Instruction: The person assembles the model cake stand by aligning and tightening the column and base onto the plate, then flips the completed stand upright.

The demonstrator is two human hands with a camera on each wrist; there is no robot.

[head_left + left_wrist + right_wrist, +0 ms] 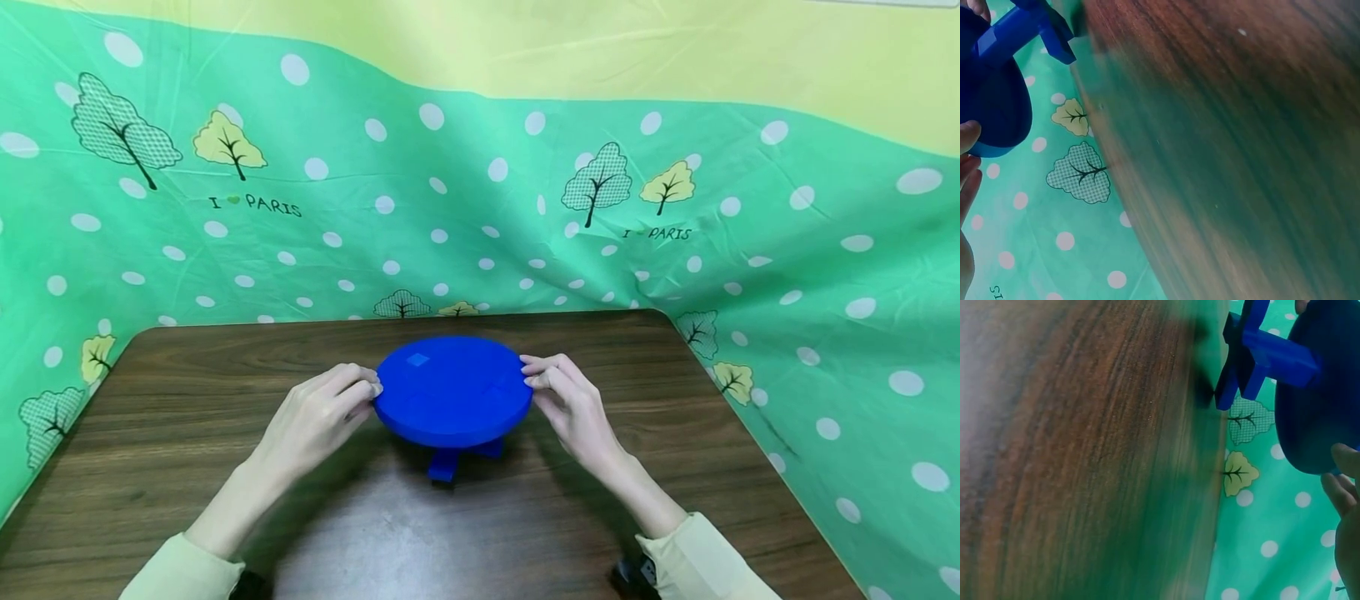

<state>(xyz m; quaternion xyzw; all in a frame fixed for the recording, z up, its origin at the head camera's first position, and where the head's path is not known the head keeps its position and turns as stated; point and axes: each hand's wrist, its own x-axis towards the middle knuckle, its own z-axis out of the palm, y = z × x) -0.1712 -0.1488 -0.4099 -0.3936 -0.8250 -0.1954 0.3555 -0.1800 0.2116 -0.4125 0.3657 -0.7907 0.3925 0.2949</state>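
A small blue round pedestal table (453,396) is upright near the middle of the wooden surface, its smooth disc top facing up. At the disc's left rim, my left hand (322,408) pinches the edge between thumb and fingers. My right hand (573,408) grips the opposite rim the same way. Below the disc, the wrist views show a central post (1282,359) with splayed feet (1057,40). Whether the feet touch the wood or sit just above it, I cannot tell. In the left wrist view the thumb (967,134) lies against the disc's underside edge.
A dark brown wooden tabletop (375,533) lies under both arms. Behind it and along its sides hangs a green cloth (465,208) with white dots and printed trees. Pale sleeves (183,571) cover the forearms, with dark bands at the wrists.
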